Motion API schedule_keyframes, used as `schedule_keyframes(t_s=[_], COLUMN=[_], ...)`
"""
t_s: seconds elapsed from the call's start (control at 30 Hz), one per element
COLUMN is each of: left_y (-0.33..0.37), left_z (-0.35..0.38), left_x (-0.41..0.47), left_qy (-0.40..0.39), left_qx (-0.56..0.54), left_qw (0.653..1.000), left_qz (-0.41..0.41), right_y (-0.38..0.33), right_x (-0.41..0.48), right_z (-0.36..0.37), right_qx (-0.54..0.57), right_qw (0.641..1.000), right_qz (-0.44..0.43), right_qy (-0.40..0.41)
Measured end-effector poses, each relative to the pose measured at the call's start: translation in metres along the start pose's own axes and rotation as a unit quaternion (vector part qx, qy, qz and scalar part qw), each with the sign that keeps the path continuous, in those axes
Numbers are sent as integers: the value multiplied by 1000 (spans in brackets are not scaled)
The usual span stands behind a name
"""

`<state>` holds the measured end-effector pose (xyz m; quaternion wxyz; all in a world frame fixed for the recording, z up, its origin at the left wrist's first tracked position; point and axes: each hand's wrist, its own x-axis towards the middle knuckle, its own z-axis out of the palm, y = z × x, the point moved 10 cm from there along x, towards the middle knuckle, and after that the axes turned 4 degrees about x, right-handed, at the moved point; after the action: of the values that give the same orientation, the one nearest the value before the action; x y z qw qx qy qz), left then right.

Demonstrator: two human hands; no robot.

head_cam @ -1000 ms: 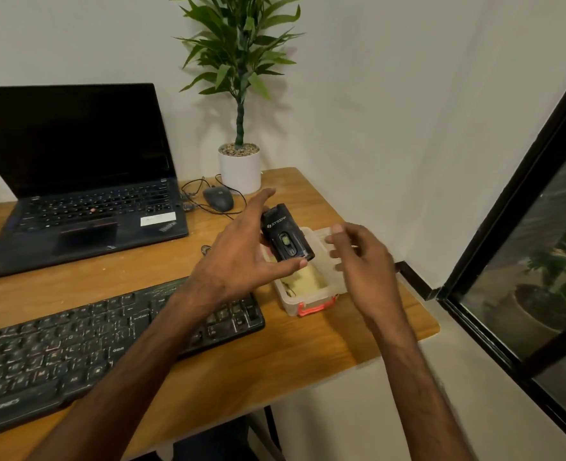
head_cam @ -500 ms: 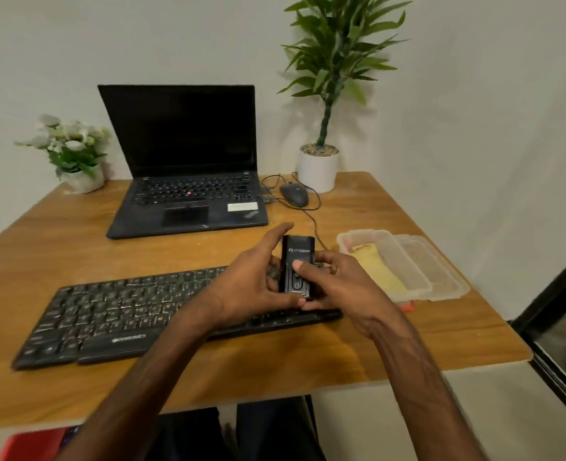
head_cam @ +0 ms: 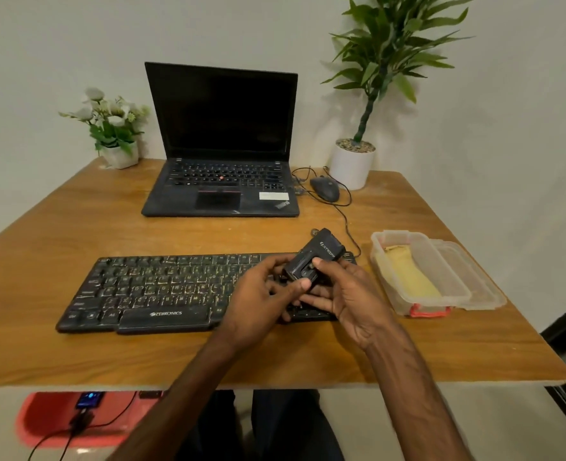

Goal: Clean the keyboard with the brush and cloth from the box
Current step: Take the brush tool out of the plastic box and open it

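A black keyboard (head_cam: 162, 287) lies across the wooden table (head_cam: 75, 227) in front of me. Both hands hold a small black brush case (head_cam: 318, 257) above the keyboard's right end. My left hand (head_cam: 261, 301) grips its lower left side, and my right hand (head_cam: 348, 294) holds it from the right with the thumb on its face. To the right stands a clear plastic box (head_cam: 417, 277) with a yellow cloth (head_cam: 407, 274) lying inside. No bristles show on the case.
The box's clear lid (head_cam: 474, 281) lies beside it near the table's right edge. At the back are an open black laptop (head_cam: 221, 144), a mouse (head_cam: 324, 189) with its cable, a white potted plant (head_cam: 354, 161) and a small flower pot (head_cam: 115, 141).
My left hand carried the black case from above the box to over the keyboard's right end, and my right hand joined it. The case has since tilted to the right. The view swung left.
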<state>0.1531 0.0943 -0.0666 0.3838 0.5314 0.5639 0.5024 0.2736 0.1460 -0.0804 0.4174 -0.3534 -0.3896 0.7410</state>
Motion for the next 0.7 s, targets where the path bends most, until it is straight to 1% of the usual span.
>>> schedule_keyframes(t_s=[0.27,0.37,0.47,0.53,0.6,0.67,0.7], left_y=[14,15,15,12,9,6,6], left_z=[-3,1,4,4,1,-3,-5], left_x=[1,0,-2,-4,-4,-3,-4], left_qy=[14,-3,-2,4,11,12,8], left_qx=[-23,-48,-45,-50,-66,-77,-87], left_qw=[999,999,999,999,998,997,996], left_qz=[18,19,13,5,1,-5,-8], right_y=[-9,-9,-8,-11,-20,-30,-35], right_x=[1,0,-1,0,3,4,3], right_z=[-1,-2,-3,-6,-15,-23,-23], right_qx=[23,27,21,-7,-48,-134,-183], right_qw=[999,999,999,1000,997,986,977], right_qz=[-37,-38,-27,-27,-52,-90,-102], right_qy=[4,-4,-14,-12,10,32,30])
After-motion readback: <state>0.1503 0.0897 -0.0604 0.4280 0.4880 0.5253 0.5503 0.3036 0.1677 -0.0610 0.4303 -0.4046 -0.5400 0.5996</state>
